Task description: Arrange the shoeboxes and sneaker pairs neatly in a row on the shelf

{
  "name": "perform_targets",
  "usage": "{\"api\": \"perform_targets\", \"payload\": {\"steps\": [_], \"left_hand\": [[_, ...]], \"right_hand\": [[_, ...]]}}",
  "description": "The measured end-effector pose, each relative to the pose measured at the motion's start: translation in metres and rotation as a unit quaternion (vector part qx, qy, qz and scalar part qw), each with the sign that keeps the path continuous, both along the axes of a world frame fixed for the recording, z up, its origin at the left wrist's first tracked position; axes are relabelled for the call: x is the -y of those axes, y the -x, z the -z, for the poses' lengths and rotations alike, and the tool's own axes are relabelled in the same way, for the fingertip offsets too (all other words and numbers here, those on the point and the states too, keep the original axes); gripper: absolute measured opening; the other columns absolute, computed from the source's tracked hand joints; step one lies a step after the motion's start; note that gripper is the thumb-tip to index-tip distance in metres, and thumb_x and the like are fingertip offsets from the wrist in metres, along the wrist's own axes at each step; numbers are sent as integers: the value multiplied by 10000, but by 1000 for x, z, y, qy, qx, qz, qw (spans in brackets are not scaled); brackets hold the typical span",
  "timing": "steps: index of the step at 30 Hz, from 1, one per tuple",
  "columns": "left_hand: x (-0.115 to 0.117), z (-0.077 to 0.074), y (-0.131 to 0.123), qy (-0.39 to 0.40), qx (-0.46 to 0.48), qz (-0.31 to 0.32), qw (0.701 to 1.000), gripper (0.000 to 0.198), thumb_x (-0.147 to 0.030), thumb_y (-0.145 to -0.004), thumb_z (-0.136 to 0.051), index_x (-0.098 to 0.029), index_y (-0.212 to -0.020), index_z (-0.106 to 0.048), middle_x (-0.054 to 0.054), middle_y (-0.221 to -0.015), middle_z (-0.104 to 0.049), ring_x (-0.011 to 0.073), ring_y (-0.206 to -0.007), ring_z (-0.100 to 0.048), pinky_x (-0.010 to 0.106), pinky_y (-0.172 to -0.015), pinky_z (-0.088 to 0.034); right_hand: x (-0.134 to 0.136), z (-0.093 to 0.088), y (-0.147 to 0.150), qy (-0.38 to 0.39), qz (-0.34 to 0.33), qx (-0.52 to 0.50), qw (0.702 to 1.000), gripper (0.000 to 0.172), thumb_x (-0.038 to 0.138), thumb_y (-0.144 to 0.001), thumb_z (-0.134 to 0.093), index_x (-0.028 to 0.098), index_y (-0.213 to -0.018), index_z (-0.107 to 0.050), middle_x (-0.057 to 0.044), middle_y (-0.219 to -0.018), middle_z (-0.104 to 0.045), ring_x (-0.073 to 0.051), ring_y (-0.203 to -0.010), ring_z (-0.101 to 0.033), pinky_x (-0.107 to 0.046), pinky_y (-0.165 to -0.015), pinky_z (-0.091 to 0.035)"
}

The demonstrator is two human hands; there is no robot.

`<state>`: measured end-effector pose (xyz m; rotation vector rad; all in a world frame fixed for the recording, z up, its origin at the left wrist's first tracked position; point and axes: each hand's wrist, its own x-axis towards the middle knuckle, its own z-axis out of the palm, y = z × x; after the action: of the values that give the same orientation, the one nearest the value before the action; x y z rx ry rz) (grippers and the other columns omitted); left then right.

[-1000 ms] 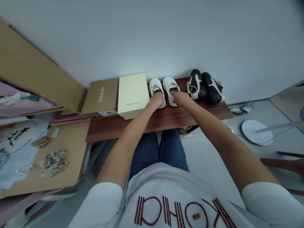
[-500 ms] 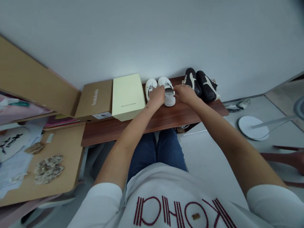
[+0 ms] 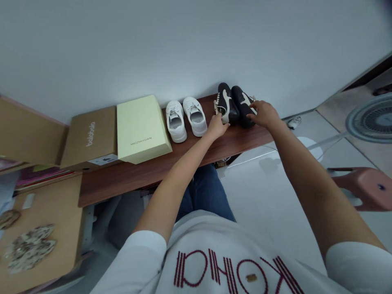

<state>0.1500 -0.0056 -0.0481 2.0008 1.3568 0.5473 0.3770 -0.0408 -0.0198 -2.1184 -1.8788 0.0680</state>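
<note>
A pair of black sneakers with cream stripes rests on a reddish-brown wooden shelf (image 3: 196,152) against the wall. My left hand (image 3: 217,127) is closed at the heel of the left black sneaker (image 3: 226,102), its fingertips at the shoe opening. Beside the right black sneaker (image 3: 243,106), my right hand (image 3: 266,114) has thumb and fingers apart, the tips at the shoe's side near the heel. Left of them stand two white sneakers, the left white sneaker (image 3: 177,122) and the right white sneaker (image 3: 196,117), side by side with toes to the wall.
A pale yellow shoebox (image 3: 139,126) and a brown shoebox (image 3: 92,136) occupy the shelf's left part. A desk (image 3: 65,212) with a spotted hair bow (image 3: 32,247) adjoins at left. To the right are a pink stool (image 3: 364,188) and a standing fan (image 3: 373,118).
Both hands have left the white sneakers and moved right to the black sneakers. The white pair now stands slightly apart. My view has shifted to the right.
</note>
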Motion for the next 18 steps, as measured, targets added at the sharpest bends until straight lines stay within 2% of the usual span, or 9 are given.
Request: {"api": "perform_targets", "payload": {"steps": [3,7,10,13,18], "left_hand": [[-8,15,-15,38,25,-36,998,539,-282,-906,-745,-100,-1382,-571,229,-1403,-618,304,-1314,-594,399,-1092,-447],[-19,30,-25,76,58,-56,994,458,-314,-924,-727,-141,-1333,-615,174,-1322,-691,277,-1242,-642,384,-1045,-475],[-24,35,-28,76,31,-49,995,367,-333,-930,-715,-150,-1243,-665,151,-1227,-736,274,-1176,-670,384,-1002,-499],[-28,29,-26,50,-21,-27,998,304,-342,-959,-671,-169,-1209,-677,131,-1200,-748,257,-1143,-678,368,-985,-507],[-23,1,-24,-21,-76,61,995,338,-299,-1009,-581,-205,-1331,-614,109,-1296,-716,237,-1219,-646,331,-1031,-478]], "right_hand": [[-2,13,-22,26,36,-12,999,635,517,-763,-802,140,-1263,-695,-189,-1193,-710,-377,-1114,-641,-481,-950,-526],[-2,26,-34,149,55,-72,985,571,558,-686,-861,162,-1075,-729,-82,-922,-724,-289,-891,-677,-396,-820,-550],[2,29,-31,149,47,-109,982,559,569,-691,-853,154,-1039,-713,-34,-846,-706,-243,-801,-668,-352,-759,-539],[4,25,-23,112,12,-95,989,558,587,-721,-833,162,-1056,-700,-36,-868,-720,-253,-828,-677,-343,-760,-536],[0,14,-14,115,-30,30,993,499,610,-749,-827,218,-1032,-703,-84,-913,-749,-317,-927,-694,-360,-786,-528]]}}
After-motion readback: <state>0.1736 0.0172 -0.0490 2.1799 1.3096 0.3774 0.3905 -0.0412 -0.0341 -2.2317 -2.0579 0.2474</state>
